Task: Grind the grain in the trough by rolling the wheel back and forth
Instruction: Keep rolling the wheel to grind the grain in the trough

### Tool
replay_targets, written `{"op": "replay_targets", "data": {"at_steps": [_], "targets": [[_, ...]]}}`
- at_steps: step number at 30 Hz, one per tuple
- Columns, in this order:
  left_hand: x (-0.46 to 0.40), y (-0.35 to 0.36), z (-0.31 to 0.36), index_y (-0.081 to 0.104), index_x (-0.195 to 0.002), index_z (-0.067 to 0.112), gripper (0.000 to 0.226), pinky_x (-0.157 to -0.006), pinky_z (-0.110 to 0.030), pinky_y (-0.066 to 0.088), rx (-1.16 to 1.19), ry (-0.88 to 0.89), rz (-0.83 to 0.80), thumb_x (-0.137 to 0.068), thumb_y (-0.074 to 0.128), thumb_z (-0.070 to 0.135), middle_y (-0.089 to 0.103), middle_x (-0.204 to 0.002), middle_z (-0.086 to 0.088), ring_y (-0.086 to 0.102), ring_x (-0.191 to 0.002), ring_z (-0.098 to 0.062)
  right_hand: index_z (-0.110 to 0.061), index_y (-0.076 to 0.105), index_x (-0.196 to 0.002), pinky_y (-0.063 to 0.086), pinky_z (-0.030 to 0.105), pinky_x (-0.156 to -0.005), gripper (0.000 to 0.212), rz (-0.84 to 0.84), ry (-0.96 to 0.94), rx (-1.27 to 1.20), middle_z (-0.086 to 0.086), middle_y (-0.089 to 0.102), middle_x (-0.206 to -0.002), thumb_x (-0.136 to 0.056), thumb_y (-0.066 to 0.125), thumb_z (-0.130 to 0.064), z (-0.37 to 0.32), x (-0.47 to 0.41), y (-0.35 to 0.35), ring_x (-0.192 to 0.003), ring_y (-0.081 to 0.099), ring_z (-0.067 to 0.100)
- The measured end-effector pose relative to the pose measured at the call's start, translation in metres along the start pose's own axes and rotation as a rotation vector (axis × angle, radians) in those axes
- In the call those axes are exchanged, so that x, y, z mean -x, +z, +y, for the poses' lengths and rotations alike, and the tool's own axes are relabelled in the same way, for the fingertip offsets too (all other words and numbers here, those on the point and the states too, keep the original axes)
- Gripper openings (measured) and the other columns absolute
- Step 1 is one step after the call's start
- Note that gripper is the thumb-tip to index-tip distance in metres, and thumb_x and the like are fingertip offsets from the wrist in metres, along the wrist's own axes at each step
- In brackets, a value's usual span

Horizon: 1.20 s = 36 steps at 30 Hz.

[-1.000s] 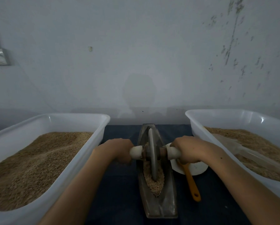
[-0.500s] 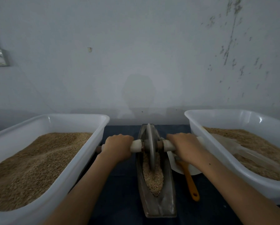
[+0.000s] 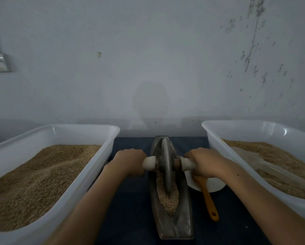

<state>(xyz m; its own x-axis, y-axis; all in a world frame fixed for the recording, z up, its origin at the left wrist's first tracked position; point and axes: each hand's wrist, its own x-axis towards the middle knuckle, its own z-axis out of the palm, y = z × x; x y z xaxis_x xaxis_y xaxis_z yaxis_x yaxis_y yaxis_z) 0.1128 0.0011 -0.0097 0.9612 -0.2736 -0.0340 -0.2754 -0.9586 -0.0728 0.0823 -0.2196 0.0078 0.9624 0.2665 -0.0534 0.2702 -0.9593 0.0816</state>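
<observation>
Between two white tubs, the metal trough [image 3: 173, 225] is holding grain [image 3: 167, 200]. I'm gripping the grinding wheel's [image 3: 166, 167] axle handles, left hand [image 3: 130, 162] and right hand [image 3: 203, 162] clenched around them. Uneven pressure could be tilting the wheel, spilling kernels overboard.

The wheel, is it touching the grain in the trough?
Touching. The head view shows the wheel's lower edge sunk into the grain heaped in the trough.
</observation>
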Motion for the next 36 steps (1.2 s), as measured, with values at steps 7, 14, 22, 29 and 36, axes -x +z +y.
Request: {"op": "replay_targets", "data": {"at_steps": [7,14,22,29,36], "targets": [[0.0,0.015,0.003,0.049,-0.105,0.021,0.018,-0.068,-0.029,0.037,-0.029,-0.033,0.382,-0.089,0.056,0.027,0.063,-0.101,-0.001,0.06,-0.088,-0.019,-0.024,0.046,-0.103,0.035,0.031,-0.079,0.022,0.427,0.018,0.088,-0.004,0.059,-0.107,-0.086,0.057,-0.014,-0.002,-0.009,0.024,-0.1,0.055,0.019],[-0.001,0.003,-0.001,0.054,-0.118,0.02,0.037,-0.079,-0.032,0.043,-0.045,0.016,0.112,-0.084,0.064,0.03,0.062,-0.112,-0.003,0.059,-0.101,-0.021,-0.022,0.054,-0.107,0.041,0.029,-0.073,0.023,0.205,-0.009,0.04,0.002,0.062,-0.107,-0.086,0.058,-0.014,0.001,-0.002,0.01,-0.098,0.06,0.021],[-0.001,-0.003,-0.006,0.059,-0.116,0.018,0.04,-0.075,-0.029,0.042,0.118,0.07,-0.203,-0.079,0.072,0.027,0.06,-0.095,0.003,0.054,-0.08,-0.013,-0.016,0.061,-0.115,0.047,0.026,-0.068,0.031,-0.181,0.012,-0.035,0.005,0.065,-0.101,-0.085,0.063,-0.012,-0.001,0.008,-0.01,-0.085,0.061,0.017],[-0.005,0.007,-0.007,0.055,-0.113,0.021,0.035,-0.079,-0.036,0.046,-0.059,-0.013,0.162,-0.081,0.065,0.032,0.063,-0.109,-0.003,0.06,-0.099,-0.023,-0.022,0.054,-0.107,0.049,0.034,-0.083,0.021,0.174,0.044,0.019,0.003,0.062,-0.106,-0.088,0.057,-0.013,-0.002,-0.001,0.008,-0.096,0.061,0.022],[-0.004,0.011,-0.005,0.05,-0.108,0.023,0.025,-0.067,-0.031,0.038,-0.115,-0.048,0.368,-0.085,0.059,0.029,0.062,-0.103,-0.002,0.061,-0.091,-0.022,-0.024,0.05,-0.104,0.04,0.03,-0.078,0.022,0.303,0.059,-0.013,-0.001,0.063,-0.105,-0.086,0.059,-0.016,0.001,-0.006,0.019,-0.098,0.06,0.02]]}}
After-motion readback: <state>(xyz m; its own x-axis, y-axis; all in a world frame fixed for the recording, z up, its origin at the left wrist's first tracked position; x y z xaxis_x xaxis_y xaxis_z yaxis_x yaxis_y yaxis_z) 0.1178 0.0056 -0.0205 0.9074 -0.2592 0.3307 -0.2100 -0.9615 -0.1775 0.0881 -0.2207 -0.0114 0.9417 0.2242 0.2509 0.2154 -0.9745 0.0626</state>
